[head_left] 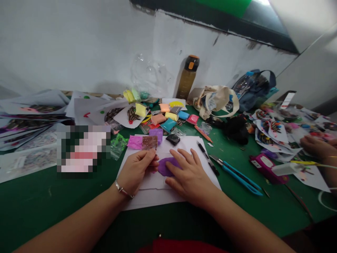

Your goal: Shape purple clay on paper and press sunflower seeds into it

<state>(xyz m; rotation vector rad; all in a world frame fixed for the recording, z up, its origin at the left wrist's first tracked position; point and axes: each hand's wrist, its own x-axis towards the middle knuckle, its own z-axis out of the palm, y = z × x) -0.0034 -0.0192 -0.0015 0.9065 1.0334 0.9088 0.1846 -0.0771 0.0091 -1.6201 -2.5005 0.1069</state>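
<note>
A flattened purple clay piece [165, 166] lies on a white paper sheet [158, 191] in front of me. My right hand [188, 175] rests flat on the clay's right side, fingers stretched out. My left hand [137, 170] is curled, its fingertips pinching the clay's left edge. A bracelet circles my left wrist. Just beyond the paper lie small clay packets, pink [134, 142], brown [150, 142] and purple [156, 133].
Several more coloured clay packets [168, 123] litter the green table [39, 200]. Blue-handled scissors [238, 174] and a black pen [207, 159] lie to the right. A bottle [187, 78], bags and printed sheets stand behind. Another person's hand [317, 146] works at far right.
</note>
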